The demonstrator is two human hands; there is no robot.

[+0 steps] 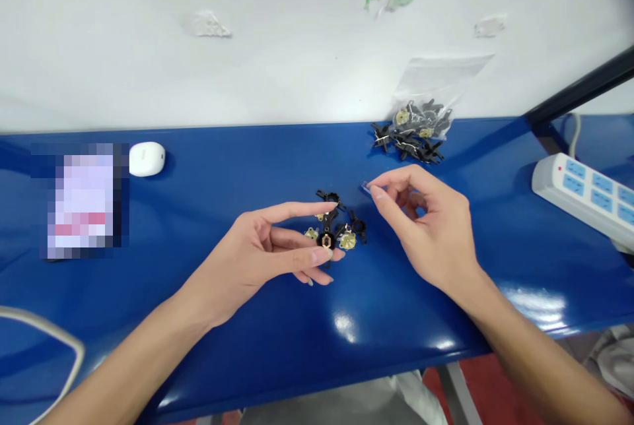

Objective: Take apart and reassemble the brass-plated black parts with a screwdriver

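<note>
Between the thumb and fingers of my left hand [262, 247] is a small black plastic part [326, 241] with a copper-coloured centre. The index finger of that hand stretches out above it. My right hand [433, 230] pinches a tiny bluish, see-through piece [365, 187] at its thumb and fingertip; its exact kind is too small to tell. On the blue table around my left fingertips lie a black ring-shaped part [358, 227], a brass-coloured round plate [347, 241] and another black part with arms [331, 197]. My left fingers partly hide these loose pieces.
A clear plastic bag [436, 85] of similar parts leans on the wall behind a pile of black parts [411, 148]. A white power strip [559, 184] sits at right. At left are a white case [147, 159], a blurred-out flat item [84, 197] and a pale cable [54, 331].
</note>
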